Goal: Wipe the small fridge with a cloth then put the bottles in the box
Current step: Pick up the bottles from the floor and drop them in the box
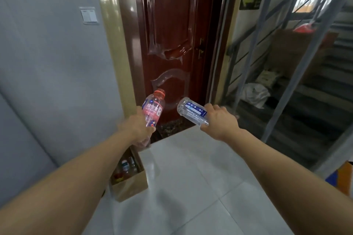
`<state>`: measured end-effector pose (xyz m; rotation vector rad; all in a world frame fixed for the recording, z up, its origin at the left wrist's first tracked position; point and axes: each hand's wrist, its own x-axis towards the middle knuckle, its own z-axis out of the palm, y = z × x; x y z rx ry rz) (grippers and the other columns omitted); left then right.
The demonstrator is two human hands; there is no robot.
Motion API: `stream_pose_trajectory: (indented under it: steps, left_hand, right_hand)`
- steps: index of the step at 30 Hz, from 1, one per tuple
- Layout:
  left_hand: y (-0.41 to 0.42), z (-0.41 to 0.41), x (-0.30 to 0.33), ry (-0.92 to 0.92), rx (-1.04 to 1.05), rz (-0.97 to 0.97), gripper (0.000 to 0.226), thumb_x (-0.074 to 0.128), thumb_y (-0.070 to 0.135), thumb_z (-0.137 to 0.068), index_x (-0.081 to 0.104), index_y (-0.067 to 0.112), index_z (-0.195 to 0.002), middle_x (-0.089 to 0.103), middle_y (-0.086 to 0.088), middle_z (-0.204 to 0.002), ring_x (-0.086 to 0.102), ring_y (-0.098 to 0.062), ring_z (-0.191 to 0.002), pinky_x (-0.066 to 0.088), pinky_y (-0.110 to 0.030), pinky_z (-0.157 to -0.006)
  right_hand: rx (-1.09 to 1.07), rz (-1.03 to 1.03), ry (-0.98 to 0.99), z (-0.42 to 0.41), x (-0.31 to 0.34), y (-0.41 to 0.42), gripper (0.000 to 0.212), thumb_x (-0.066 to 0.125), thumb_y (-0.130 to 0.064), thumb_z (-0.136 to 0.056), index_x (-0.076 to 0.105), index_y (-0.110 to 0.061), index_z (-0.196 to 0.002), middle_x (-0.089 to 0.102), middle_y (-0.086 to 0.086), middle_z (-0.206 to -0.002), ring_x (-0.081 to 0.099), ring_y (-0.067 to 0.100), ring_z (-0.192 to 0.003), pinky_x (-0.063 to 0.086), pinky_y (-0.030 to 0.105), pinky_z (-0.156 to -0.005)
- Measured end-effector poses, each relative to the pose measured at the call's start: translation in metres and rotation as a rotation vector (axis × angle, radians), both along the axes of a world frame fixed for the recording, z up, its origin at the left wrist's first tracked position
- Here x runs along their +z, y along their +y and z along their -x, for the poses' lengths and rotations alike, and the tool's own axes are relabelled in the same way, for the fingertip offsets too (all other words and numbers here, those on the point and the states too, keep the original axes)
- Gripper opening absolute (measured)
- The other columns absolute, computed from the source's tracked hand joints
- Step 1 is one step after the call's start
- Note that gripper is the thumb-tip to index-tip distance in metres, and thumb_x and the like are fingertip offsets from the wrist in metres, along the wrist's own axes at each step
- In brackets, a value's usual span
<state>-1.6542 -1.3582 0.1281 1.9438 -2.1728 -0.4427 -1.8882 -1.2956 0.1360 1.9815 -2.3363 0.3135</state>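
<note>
Head view: both bare arms reach forward over a pale tiled floor, each hand holding a bottle in the air.
Wall: a grey wall fills the left side, with a light switch on it.
Door: a glossy dark red door stands straight ahead, beyond the bottles.
Stairs: a staircase with a grey railing runs along the right.
Box: a brown cardboard box sits on the floor by the wall, below the left forearm; bottles already stand inside it.
Left hand: the left hand grips the lower end of the pink bottle, fingers curled round it.
Right hand: the right hand holds the clear bottle by its near end, fingers wrapped round it.
Pink bottle: the pink bottle tilts with its red cap up and away, above the box.
Clear bottle: the clear bottle, with a blue and white label, lies nearly level, base pointing away, apart from the pink one.
</note>
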Motion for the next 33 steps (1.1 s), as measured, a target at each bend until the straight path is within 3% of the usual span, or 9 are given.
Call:
stream_pose_trajectory:
  steps: [8, 12, 16, 25, 33]
  left_hand:
    - [-0.117, 0.056, -0.021, 0.07, 0.158, 0.008, 0.075, 0.069, 0.042, -0.077, 0.027, 0.017, -0.134, 0.058, -0.01, -0.119, 0.06, -0.028, -0.099, 0.049, -0.034, -0.079]
    - [-0.166, 0.08, -0.031, 0.007, 0.3, -0.033, 0.076, 0.066, 0.047, -0.077, 0.025, 0.016, -0.133, 0.056, -0.012, -0.12, 0.061, -0.03, -0.101, 0.051, -0.041, -0.089]
    - [-0.2, 0.099, -0.038, 0.012, 0.403, -0.066, 0.072, 0.066, 0.043, -0.079, 0.024, 0.016, -0.13, 0.057, -0.011, -0.116, 0.062, -0.03, -0.097, 0.052, -0.042, -0.087]
    - [-0.272, 0.065, -0.052, -0.082, 0.668, -0.117, 0.07, 0.063, 0.048, -0.081, 0.024, 0.015, -0.129, 0.055, -0.012, -0.119, 0.06, -0.029, -0.101, 0.05, -0.038, -0.086]
    - [-0.335, -0.005, -0.073, -0.003, 0.891, -0.132, 0.069, 0.063, 0.049, -0.08, 0.028, 0.013, -0.126, 0.056, -0.016, -0.12, 0.059, -0.035, -0.104, 0.047, -0.042, -0.085]
  right_hand:
    - [0.191, 0.009, 0.009, 0.066, -0.017, -0.166, 0.062, 0.065, -0.043, -0.079, 0.036, -0.019, -0.128, 0.052, 0.008, -0.122, 0.051, 0.027, -0.109, 0.048, 0.039, -0.081]
    - [0.367, -0.009, 0.025, 0.092, -0.015, -0.249, 0.06, 0.063, -0.041, -0.078, 0.039, -0.016, -0.127, 0.053, 0.01, -0.12, 0.05, 0.029, -0.108, 0.046, 0.039, -0.081]
    - [0.509, -0.075, 0.033, 0.099, -0.016, -0.317, 0.06, 0.063, -0.04, -0.08, 0.038, -0.014, -0.128, 0.051, 0.011, -0.122, 0.048, 0.03, -0.11, 0.046, 0.041, -0.083]
    - [0.769, -0.167, 0.028, 0.042, -0.04, -0.445, 0.055, 0.06, -0.039, -0.082, 0.038, -0.016, -0.128, 0.05, 0.01, -0.125, 0.046, 0.03, -0.113, 0.044, 0.038, -0.083]
    - [0.946, -0.165, 0.059, -0.04, -0.048, -0.546, 0.053, 0.06, -0.038, -0.081, 0.04, -0.015, -0.124, 0.05, 0.01, -0.124, 0.046, 0.032, -0.113, 0.043, 0.037, -0.082]
